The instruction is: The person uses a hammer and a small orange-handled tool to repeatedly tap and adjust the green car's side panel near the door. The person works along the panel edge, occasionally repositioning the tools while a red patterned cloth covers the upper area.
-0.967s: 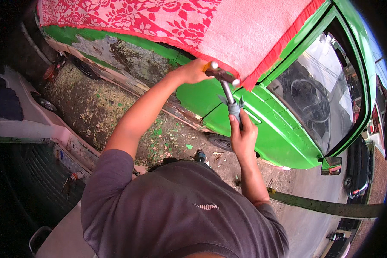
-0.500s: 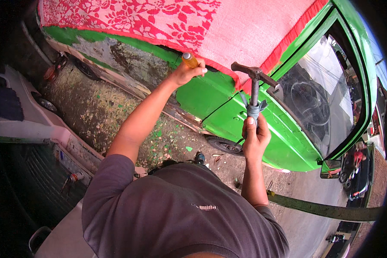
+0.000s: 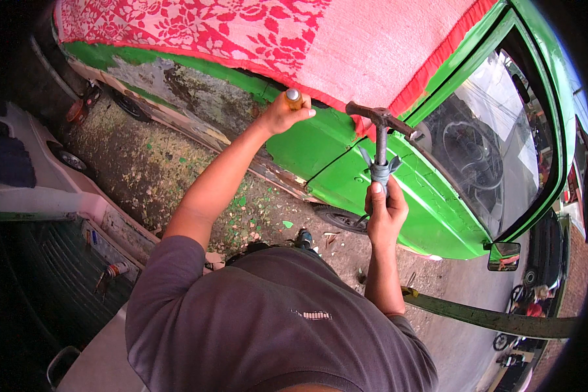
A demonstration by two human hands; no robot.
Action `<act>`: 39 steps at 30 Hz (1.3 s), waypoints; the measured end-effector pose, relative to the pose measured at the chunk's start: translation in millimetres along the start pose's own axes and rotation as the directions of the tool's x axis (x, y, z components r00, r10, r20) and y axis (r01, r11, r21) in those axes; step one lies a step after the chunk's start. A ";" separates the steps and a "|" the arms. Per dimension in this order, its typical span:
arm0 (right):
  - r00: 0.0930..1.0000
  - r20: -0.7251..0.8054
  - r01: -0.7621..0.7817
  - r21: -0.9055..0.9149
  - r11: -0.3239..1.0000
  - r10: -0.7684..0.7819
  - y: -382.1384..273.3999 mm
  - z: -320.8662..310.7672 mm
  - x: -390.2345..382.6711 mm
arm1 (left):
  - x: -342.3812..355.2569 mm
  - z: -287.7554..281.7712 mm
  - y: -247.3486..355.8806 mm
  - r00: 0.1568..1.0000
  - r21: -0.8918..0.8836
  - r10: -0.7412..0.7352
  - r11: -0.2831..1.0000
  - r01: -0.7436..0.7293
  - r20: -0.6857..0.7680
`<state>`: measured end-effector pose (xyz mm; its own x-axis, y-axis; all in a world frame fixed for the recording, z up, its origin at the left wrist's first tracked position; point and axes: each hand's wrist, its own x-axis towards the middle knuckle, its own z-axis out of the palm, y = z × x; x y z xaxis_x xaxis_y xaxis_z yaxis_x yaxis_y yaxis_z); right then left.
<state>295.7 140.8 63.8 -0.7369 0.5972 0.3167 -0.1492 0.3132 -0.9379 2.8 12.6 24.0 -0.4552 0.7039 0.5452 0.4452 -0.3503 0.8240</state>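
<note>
My left hand [image 3: 281, 119] is closed round a tool with an amber handle [image 3: 294, 100] capped in metal. Its working end is hidden by the hand and lies against or close to the green side of a vehicle [image 3: 307, 147], just under the cloth edge. My right hand [image 3: 387, 215] grips a hammer [image 3: 381, 142] low on its shaft, where grey strips are wound and knotted. The hammer's rusty head points up, in front of the vehicle's door and to the right of the amber handle, apart from it.
A pink and red patterned cloth [image 3: 242, 36] drapes over the vehicle. Its lower side shows bare, scraped patches [image 3: 202, 91]. Paint flakes litter the ground [image 3: 157, 153]. A long bar [image 3: 490, 318] juts in at right, below the side mirror [image 3: 504, 257]. Another car [image 3: 52, 153] stands at left.
The amber handle has tipped so its metal cap faces up more, and my left hand has shifted slightly right. The hammer has moved a little left and down.
</note>
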 end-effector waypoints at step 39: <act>0.998 -0.007 -0.060 -0.109 0.992 0.060 0.8 9.7 -0.6 | -20.9 -7.7 -29.1 0.996 0.076 -0.054 0.995 0.059 -0.069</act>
<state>289.7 133.5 61.5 -0.7402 0.6196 0.2611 -0.0322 0.3553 -0.9342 -6.6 3.4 -10.1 -0.5307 0.6777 0.5090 0.4743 -0.2602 0.8410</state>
